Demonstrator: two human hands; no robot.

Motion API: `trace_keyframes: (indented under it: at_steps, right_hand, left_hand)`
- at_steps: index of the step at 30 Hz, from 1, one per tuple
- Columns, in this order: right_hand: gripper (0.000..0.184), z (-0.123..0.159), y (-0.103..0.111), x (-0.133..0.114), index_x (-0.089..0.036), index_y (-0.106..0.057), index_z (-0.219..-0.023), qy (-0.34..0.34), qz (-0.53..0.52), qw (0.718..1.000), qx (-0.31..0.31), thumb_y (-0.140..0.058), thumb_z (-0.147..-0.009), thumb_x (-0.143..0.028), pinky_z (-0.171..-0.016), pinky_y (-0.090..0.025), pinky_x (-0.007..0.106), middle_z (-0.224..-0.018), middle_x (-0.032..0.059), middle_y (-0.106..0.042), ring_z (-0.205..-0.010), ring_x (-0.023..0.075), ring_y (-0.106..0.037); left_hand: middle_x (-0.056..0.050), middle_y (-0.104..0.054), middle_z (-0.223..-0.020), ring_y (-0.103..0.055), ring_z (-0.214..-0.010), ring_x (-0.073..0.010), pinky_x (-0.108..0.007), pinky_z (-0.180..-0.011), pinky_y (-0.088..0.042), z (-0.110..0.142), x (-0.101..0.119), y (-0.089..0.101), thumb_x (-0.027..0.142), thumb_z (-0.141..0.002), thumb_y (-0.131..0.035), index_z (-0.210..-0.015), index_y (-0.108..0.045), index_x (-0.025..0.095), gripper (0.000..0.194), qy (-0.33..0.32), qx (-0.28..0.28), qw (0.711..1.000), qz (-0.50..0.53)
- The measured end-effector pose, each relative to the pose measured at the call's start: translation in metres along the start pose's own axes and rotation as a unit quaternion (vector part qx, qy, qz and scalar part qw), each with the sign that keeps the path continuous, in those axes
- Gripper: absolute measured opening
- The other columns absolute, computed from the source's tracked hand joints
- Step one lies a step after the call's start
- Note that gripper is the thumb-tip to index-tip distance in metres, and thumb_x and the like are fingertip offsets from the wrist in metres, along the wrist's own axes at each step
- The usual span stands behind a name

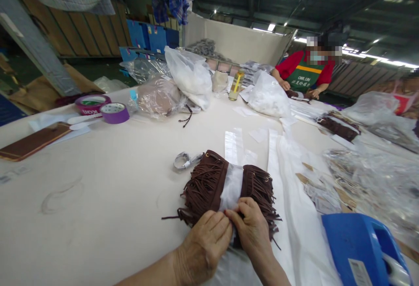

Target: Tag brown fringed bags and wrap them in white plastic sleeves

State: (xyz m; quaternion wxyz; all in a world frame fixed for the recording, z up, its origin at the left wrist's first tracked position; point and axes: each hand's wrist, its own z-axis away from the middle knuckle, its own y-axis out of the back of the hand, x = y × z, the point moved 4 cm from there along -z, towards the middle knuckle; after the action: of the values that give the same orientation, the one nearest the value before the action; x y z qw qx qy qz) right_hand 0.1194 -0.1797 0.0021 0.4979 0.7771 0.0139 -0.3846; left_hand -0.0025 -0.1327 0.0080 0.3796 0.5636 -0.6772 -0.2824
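A dark brown fringed bag (209, 175) lies on the pale table in front of me, with a white paper band (231, 185) around its middle. My left hand (209, 242) rests at the near edge of the band, fingers bent and pressed together on it. From the other side my right hand (250, 227) pinches the same band, its thumb close to the left fingertips. The lower part of the band is hidden under both hands. Just beyond the bag's left corner sits a small coiled strap in clear wrap (183, 161).
A blue tape dispenser (355, 246) stands at the right front. Purple tape rolls (114, 113) and a brown strip (36, 140) lie left. Plastic bags (190, 74) and a yellowish bottle (236, 84) stand farther back. Across the table a co-worker in a green apron (304, 74) handles a brown item.
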Motion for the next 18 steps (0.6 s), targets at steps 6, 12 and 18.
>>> trace_keyframes:
  at_steps: [6,12,18]
  right_hand:
    - [0.038,-0.003,-0.002,-0.003,-0.019,-0.049,-0.056,0.021,0.029,0.998,0.059,-0.046,-0.086,-0.043,-0.062,-0.043,0.03,-0.073,0.0046,-0.055,-0.068,0.0172,-0.053]
    - [0.03,0.013,0.046,-0.016,-0.018,-0.058,-0.074,0.06,-0.03,0.986,0.155,-0.049,-0.084,-0.045,-0.059,-0.045,0.027,-0.081,0.0067,-0.057,-0.07,0.0164,-0.055]
    - [0.046,0.083,0.194,0.053,-0.017,-0.062,-0.077,-0.138,0.156,0.925,0.319,-0.05,-0.072,-0.061,-0.08,-0.04,0.041,-0.094,0.0132,-0.059,-0.093,0.0279,-0.053]
  left_hand:
    - [-0.016,-0.058,-0.112,-0.047,-0.111,-0.0252,-0.038,-0.09,-0.042,0.008,0.002,-0.006,0.011,-0.088,-0.026,-0.113,-0.053,0.002,0.038,0.0,0.013,0.999,-0.051]
    - [-0.016,-0.057,-0.116,-0.048,-0.112,-0.0268,-0.039,-0.089,-0.042,0.008,0.001,-0.009,0.011,-0.084,-0.032,-0.114,-0.053,0.004,0.037,0.007,-0.005,0.995,-0.102]
    - [-0.014,-0.058,-0.115,-0.048,-0.113,-0.0231,-0.036,-0.091,-0.038,0.016,0.002,-0.01,-0.001,-0.077,-0.027,-0.113,-0.055,0.007,0.046,-0.008,0.032,0.996,-0.085]
